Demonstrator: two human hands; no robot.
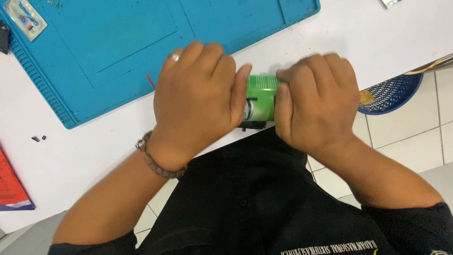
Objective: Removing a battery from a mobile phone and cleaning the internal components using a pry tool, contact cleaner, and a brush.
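I see both hands clenched on the green can (261, 97): left hand (198, 101) one end, right hand (318, 101) the other. Judged step: twisting; next needs counter-grip.

Mostly hidden in the grip

Both ends of the green cylindrical can (261, 97) vanish under the left hand (198, 101) and right hand (317, 104); its label is blurred.

The can (261, 97) was green with a white patch; the mat (118, 42) was turquoise, the worktop (377, 38) white, the basket (394, 92) blue mesh, the bracelet (155, 163) brown beaded
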